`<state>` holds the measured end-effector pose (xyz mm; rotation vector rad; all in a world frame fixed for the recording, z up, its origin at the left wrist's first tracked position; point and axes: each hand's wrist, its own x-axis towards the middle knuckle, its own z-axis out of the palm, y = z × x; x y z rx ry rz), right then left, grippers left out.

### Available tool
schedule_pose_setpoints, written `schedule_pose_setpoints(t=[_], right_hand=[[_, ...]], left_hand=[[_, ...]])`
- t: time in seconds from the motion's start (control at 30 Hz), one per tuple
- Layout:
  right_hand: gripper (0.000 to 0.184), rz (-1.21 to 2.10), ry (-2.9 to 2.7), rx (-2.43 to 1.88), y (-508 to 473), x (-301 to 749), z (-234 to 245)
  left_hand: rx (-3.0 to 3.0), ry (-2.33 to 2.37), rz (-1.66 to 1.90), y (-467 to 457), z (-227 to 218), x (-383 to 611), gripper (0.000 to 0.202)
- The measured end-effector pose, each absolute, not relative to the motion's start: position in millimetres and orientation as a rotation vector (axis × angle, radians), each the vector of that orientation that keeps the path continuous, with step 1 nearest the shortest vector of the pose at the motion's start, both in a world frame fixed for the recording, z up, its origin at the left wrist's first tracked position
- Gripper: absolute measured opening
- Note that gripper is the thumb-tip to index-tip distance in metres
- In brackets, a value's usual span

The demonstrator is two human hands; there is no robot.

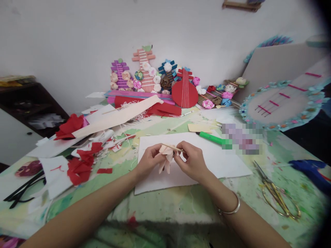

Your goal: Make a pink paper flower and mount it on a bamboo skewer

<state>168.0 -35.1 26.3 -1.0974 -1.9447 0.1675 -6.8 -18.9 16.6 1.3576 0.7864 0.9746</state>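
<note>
Pale pink crepe paper petals [165, 162] are gathered above a white sheet [219, 165] in the middle of the table. My left hand [151, 158] pinches them from the left, fingers closed on the paper. From the right, my right hand [191, 160] grips a thin wooden stick [172, 147], which lies across the top of the petals. Both hands are close together, a little above the sheet. The fingertips of my right hand also seem to touch the petals' edge; the exact contact is hidden.
Gold-handled scissors [275, 196] and a blue glue gun [311, 170] lie at right. A green cutter [212, 138] rests on the sheet. Red paper scraps [80, 168] and black glasses [26, 189] are at left. Paper instruments, including a red lute [184, 93], lean against the wall.
</note>
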Motion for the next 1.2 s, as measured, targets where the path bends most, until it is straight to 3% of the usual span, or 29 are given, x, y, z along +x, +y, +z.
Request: schedule_pose_setpoints(t=[0.43,0.67,0.97,1.2], right_hand=[[0.012,-0.112,-1.955,-1.084,-38.7,160.2,22.1],[0.007,0.167,-1.853,-1.075,-41.9,165.4,29.4],[0.008,0.259,-1.801,-1.138,-39.5,170.1,33.9],[0.037,0.306,-1.9,-1.145,-36.0,169.0,33.2]], left_hand=[[1.494,1.021,1.084,-21.3,24.8,-0.3,0.012],[1.264,0.925,1.063,-15.8,22.7,-3.0,0.009],[1.064,0.817,1.001,-13.3,24.0,-4.5,0.019],[1.212,0.84,0.792,-15.2,22.8,-1.6,0.03]])
